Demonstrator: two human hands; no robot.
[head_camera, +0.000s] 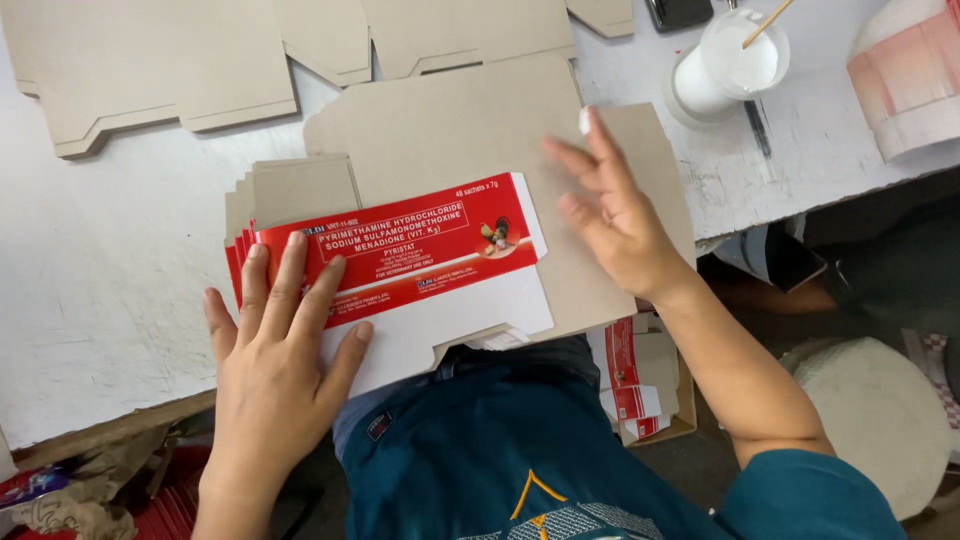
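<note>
A flat red and white printed carton blank (430, 255) lies on top of a fanned stack of similar blanks at the near edge of a white table (100, 270). My left hand (275, 350) presses flat on its left end, fingers spread over the red panel. My right hand (615, 215) rests open on the plain grey-brown cardboard (470, 130) just right of the printed panel, fingers pointing away from me. Neither hand grips anything.
More unprinted carton blanks (150, 70) lie across the back of the table. A white cup of glue with a stick (735, 55) stands at the back right, beside a pink and white roll (915, 80). Folded red cartons (640, 385) sit in a box below the table edge.
</note>
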